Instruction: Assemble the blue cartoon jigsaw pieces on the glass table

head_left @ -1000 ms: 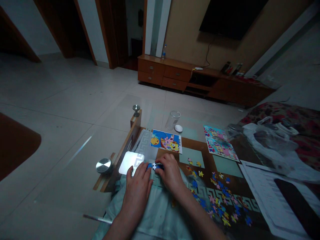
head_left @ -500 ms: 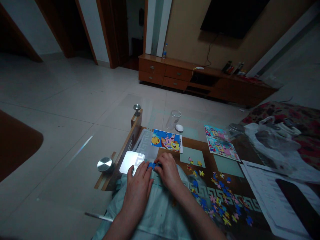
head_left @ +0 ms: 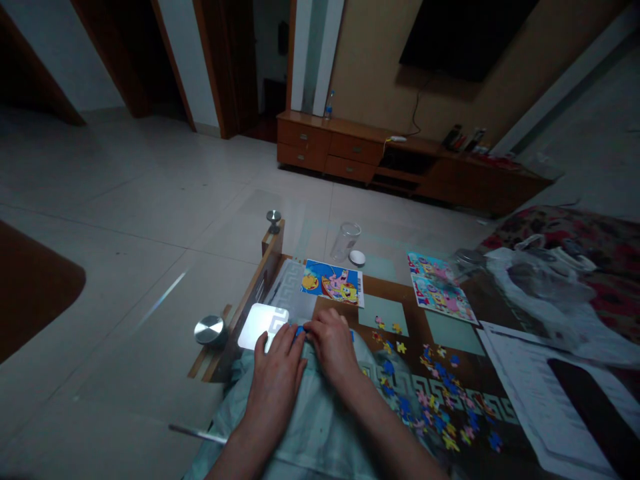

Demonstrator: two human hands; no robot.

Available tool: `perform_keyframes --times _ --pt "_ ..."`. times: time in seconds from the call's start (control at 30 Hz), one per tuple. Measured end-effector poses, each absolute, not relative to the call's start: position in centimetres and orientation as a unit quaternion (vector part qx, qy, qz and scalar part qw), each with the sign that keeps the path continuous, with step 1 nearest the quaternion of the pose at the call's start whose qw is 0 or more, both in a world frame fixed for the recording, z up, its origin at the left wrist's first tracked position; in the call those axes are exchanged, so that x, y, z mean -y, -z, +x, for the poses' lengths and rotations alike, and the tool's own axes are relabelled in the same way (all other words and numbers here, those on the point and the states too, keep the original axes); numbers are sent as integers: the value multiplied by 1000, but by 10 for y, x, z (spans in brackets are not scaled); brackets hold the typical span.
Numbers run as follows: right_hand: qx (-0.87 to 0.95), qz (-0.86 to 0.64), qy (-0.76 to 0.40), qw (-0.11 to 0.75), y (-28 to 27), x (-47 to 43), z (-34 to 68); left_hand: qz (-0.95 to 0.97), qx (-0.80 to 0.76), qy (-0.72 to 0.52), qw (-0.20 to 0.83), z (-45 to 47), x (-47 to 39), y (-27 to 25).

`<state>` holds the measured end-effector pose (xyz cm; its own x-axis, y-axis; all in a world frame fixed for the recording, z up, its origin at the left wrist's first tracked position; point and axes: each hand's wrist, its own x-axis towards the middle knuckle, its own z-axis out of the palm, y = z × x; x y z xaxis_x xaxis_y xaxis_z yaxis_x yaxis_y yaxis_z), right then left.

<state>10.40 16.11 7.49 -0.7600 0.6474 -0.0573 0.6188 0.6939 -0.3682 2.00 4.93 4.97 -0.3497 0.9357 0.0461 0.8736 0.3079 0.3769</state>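
Note:
A small blue jigsaw puzzle piece [head_left: 301,331] shows between my fingertips at the near edge of the glass-topped table. My left hand [head_left: 281,363] lies palm down with its fingers stretched out, the index fingertip touching the piece from the left. My right hand [head_left: 333,343] is closed, its thumb and fingers pinched at the piece's right side. Another bit of blue [head_left: 352,335] peeks out beside the right knuckles. Beyond the hands lies a cartoon picture card [head_left: 333,283]. Loose puzzle pieces [head_left: 447,387] in blue, yellow and pink are scattered to the right.
A clear jar [head_left: 346,241] and a white lid [head_left: 357,258] stand past the card. Farther right are a second picture sheet [head_left: 443,288], a plastic bag [head_left: 545,293], papers [head_left: 520,393] and a dark phone-like slab [head_left: 590,413]. A metal knob [head_left: 210,330] is at the left corner.
My right hand has shifted slightly left, closer to my left fingertips, and less of the blue piece shows between them. The left hand stays nearly in place.

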Motion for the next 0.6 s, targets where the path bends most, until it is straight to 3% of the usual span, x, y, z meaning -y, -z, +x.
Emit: perform_keyframes --times 0.2,0.6 --pt "889 -367 -262 82 -75 -175 120 564 -808 -147 86 23 -50 -52" --pt "901 -371 -220 48 -73 -175 128 574 -805 -140 59 24 -52 -52"
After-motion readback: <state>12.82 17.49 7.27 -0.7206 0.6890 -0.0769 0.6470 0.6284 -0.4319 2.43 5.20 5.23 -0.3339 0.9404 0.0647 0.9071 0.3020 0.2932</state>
